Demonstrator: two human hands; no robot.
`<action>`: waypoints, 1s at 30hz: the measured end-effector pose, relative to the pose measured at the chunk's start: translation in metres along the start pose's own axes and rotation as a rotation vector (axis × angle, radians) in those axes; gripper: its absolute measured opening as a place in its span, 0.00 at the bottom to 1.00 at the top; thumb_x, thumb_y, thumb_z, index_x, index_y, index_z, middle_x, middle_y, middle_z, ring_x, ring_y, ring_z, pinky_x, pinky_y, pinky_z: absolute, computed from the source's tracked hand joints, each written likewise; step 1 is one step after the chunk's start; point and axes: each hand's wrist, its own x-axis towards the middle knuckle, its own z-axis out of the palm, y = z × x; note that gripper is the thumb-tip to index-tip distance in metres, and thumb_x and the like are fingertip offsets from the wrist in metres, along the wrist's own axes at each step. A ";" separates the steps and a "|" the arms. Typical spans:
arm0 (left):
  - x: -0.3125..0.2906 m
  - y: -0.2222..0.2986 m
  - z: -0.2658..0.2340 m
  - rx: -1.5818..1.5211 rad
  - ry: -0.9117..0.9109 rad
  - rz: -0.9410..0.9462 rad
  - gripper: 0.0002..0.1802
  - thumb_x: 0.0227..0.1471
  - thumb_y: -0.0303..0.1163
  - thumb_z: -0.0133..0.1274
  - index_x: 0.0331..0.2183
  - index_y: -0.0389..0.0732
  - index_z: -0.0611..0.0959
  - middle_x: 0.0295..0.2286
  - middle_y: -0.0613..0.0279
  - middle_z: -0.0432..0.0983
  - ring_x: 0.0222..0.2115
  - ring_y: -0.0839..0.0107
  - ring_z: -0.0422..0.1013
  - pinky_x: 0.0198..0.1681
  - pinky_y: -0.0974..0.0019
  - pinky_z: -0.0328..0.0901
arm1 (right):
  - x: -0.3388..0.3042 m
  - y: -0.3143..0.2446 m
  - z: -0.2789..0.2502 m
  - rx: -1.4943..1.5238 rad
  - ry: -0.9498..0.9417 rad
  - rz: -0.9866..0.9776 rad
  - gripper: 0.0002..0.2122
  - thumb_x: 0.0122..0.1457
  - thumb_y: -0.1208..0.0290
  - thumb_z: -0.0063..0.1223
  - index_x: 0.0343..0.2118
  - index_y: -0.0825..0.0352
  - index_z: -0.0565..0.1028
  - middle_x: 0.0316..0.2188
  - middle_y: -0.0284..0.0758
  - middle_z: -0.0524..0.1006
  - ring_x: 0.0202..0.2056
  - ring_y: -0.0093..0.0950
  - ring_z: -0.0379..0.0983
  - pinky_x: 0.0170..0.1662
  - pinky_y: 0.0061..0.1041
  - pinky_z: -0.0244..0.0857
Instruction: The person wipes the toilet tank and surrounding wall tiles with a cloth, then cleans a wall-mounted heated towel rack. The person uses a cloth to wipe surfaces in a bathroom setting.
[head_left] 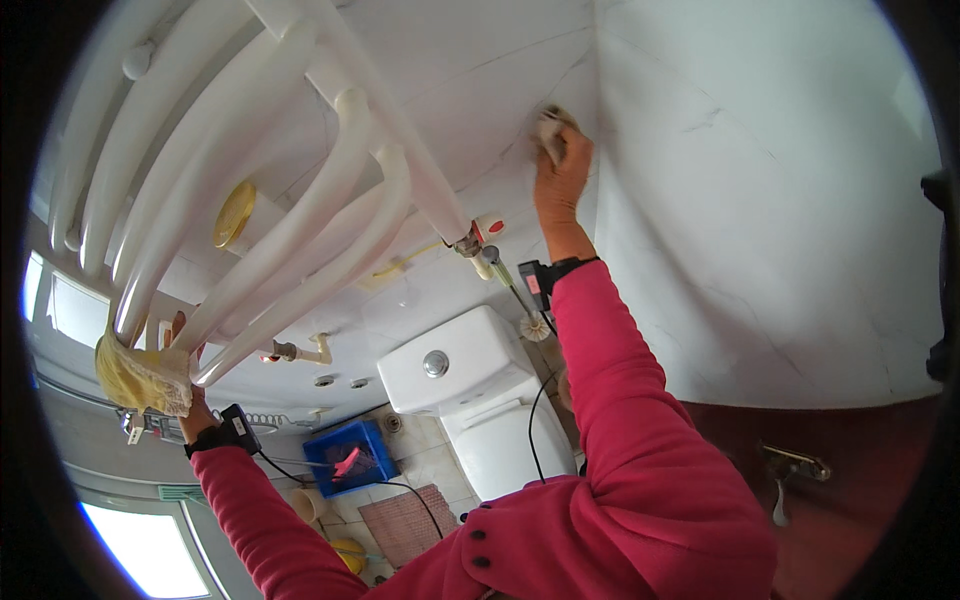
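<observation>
— What are the fingers doing?
— On the right hand (566, 172), they're closed around a crumpled pale cloth (549, 130), up at the marbled wall (470, 75), just left of the corner. The cloth is blurred, so I can't tell how flat it sits.
— And the left hand (197, 412)?
— Low at the left, mostly hidden by the white radiator (290, 255) and a yellowish mesh cloth (150, 378) bunched at its tube ends. I can't tell whether those fingers grip anything.
— Which step is this?
— Wiping the wall, I'd judge. The next move seems to call for even pressure, folding the cloth's edge into the corner.
— Any room?
— The adjoining wall (780, 190) runs broad and smooth to the right. Leftward, the radiator's thick upright limits a sweep; below, the red-capped valve (488, 228) juts out. A black cable (532, 430) hangs before the toilet (500, 445), so a long reach could snag it.
</observation>
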 end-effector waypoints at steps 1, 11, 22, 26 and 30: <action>0.007 0.001 0.001 -0.102 -0.031 -0.060 0.17 0.62 0.30 0.47 0.51 0.36 0.75 0.51 0.46 0.71 0.54 0.52 0.65 0.57 0.57 0.60 | -0.015 0.020 -0.003 0.051 0.052 0.105 0.19 0.52 0.84 0.56 0.47 0.64 0.69 0.45 0.41 0.69 0.48 0.38 0.67 0.50 0.35 0.66; 0.054 0.033 -0.008 -0.430 -0.157 -0.291 0.17 0.62 0.31 0.47 0.52 0.37 0.75 0.52 0.46 0.70 0.55 0.52 0.64 0.58 0.57 0.59 | -0.151 0.151 -0.033 0.106 -0.088 1.378 0.23 0.56 0.82 0.51 0.55 0.69 0.61 0.47 0.41 0.71 0.42 0.34 0.74 0.42 0.29 0.72; 0.004 -0.031 0.011 -0.212 -0.026 0.064 0.21 0.60 0.33 0.49 0.53 0.39 0.74 0.52 0.50 0.72 0.54 0.52 0.65 0.55 0.56 0.63 | -0.006 -0.014 -0.022 0.230 -0.201 0.291 0.14 0.51 0.80 0.54 0.43 0.69 0.72 0.38 0.41 0.75 0.41 0.39 0.72 0.46 0.32 0.66; 0.022 -0.030 0.012 -0.049 -0.122 -0.058 0.22 0.59 0.34 0.51 0.53 0.38 0.75 0.50 0.54 0.73 0.50 0.63 0.69 0.54 0.61 0.63 | 0.056 -0.104 -0.004 0.169 -0.370 -0.254 0.18 0.47 0.82 0.59 0.43 0.60 0.75 0.37 0.36 0.73 0.39 0.40 0.72 0.43 0.32 0.69; 0.009 -0.004 0.005 -0.369 -0.057 -0.053 0.20 0.59 0.29 0.49 0.53 0.37 0.74 0.52 0.51 0.72 0.54 0.57 0.67 0.56 0.59 0.62 | 0.064 -0.126 -0.003 -0.012 -0.499 -0.507 0.18 0.46 0.81 0.60 0.40 0.57 0.77 0.35 0.31 0.73 0.40 0.35 0.71 0.41 0.31 0.70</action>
